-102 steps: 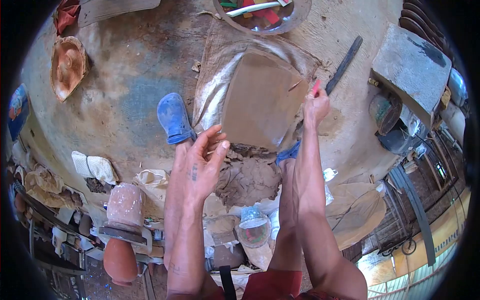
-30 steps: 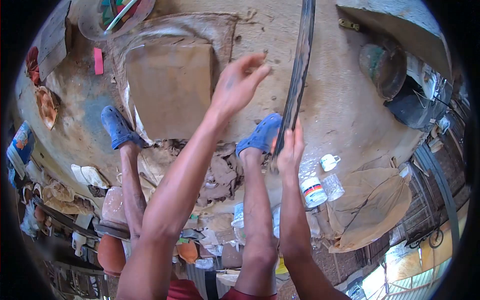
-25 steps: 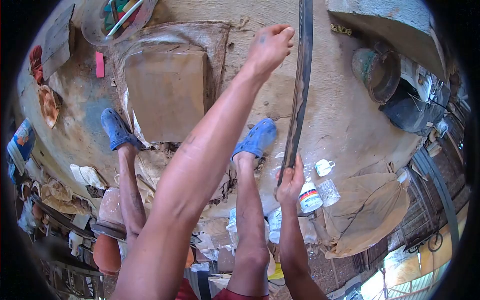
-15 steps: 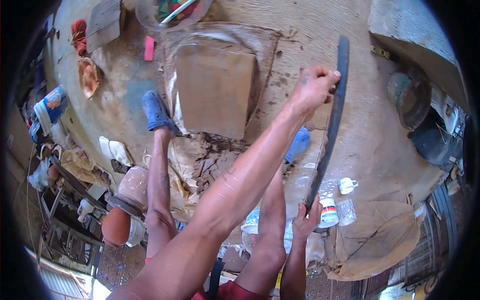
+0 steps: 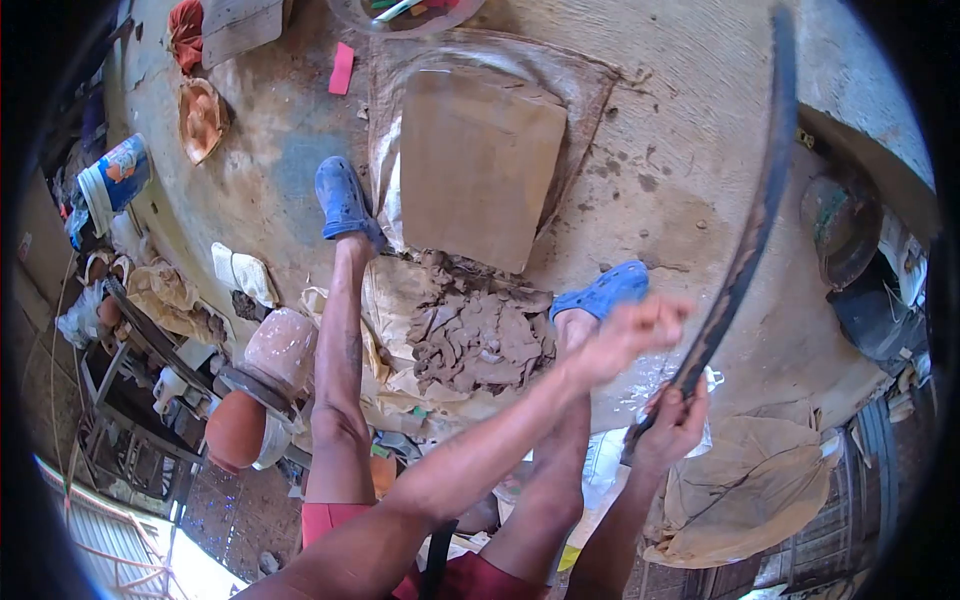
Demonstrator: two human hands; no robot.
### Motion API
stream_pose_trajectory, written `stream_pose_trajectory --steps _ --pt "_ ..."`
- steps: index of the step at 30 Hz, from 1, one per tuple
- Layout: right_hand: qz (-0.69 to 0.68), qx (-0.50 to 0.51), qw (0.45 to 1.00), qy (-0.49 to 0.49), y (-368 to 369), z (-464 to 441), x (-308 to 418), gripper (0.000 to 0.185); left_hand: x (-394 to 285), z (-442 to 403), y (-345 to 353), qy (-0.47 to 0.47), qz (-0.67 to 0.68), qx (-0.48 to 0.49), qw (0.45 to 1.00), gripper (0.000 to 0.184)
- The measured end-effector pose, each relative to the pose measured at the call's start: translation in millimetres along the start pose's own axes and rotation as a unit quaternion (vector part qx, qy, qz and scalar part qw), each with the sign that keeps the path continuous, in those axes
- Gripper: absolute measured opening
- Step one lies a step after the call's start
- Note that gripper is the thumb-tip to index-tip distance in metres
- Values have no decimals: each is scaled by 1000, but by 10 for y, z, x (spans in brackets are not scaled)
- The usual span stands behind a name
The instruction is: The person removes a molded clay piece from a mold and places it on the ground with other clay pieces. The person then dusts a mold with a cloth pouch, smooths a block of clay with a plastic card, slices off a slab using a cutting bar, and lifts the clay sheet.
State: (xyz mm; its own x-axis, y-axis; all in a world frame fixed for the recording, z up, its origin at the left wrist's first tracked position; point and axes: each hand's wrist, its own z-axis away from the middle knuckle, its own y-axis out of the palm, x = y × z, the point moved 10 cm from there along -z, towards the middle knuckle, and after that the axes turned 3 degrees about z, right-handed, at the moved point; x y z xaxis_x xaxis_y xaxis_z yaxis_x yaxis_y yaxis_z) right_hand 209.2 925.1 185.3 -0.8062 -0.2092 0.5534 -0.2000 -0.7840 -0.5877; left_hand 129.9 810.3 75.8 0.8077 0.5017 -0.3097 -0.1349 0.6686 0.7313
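My right hand (image 5: 672, 428) is closed around the lower end of a long, dark, slightly curved strip (image 5: 745, 250). The strip rises steeply to the upper right, and brown clay-like smears mark its left edge. My left hand (image 5: 635, 338) is apart from the strip, just left of its lower part, and motion smears its fingers. A flat-topped brown clay block (image 5: 480, 165) lies on a woven sack (image 5: 590, 110) beyond my feet. Torn brown clay scraps (image 5: 480, 335) are heaped on the near side of the block, between my legs.
Blue clogs (image 5: 343, 200) stand on either side of the clay. A tub (image 5: 410, 18) is at the top edge, a pink piece (image 5: 341, 68) on the floor. Clay pots (image 5: 236, 430) and a paint bucket (image 5: 112, 185) are left; a brown cloth (image 5: 745, 490) and a basin (image 5: 843, 230) are right.
My left hand has come off the upper part of the strip and moved down towards me. The strip's upper end has swung up and right, while my right hand has shifted slightly right, still holding it.
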Motion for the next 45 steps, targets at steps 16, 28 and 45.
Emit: stream_pose_trajectory --steps 16,28,45 --pt "313 64 910 -266 255 -430 972 54 -2037 859 -1088 231 -504 -233 799 9" --pt "404 151 800 -417 1939 -1407 1323 37 -3583 441 -2576 188 -848 -46 493 41" --pt "413 97 817 -391 2864 -2151 1183 49 -4177 78 -3394 182 -862 -219 419 25"
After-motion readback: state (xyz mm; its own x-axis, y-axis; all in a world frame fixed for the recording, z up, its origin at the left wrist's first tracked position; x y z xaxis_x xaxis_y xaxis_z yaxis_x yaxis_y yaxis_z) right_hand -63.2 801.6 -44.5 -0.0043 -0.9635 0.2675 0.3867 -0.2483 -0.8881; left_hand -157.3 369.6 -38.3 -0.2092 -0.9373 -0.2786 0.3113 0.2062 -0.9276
